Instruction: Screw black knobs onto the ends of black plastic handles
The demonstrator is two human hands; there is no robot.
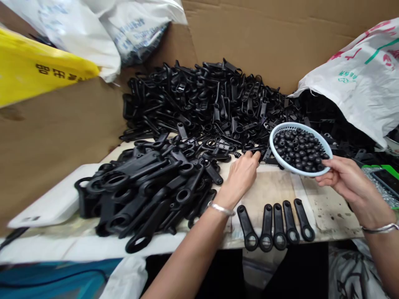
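My right hand (347, 180) grips the rim of a small light-blue plastic basket (274, 151), thumb on top. Many round black balls with holes (299, 147) fill the basket, which is tilted a little toward me. My left hand (241, 178) reaches to the front edge of the big pile, its fingers curled down among small black parts; what they hold, if anything, is hidden. In front of me several black plastic arms (279, 226), each with a ring at one end, lie side by side in a row.
Behind rises a large heap of black plastic parts (199, 95) against a cardboard wall (280, 37). More black arms (137, 182) are stacked at left, beside a white plastic board (59, 199). White sacks (358, 74) hang over the right. A green-edged tray (385, 182) stands far right.
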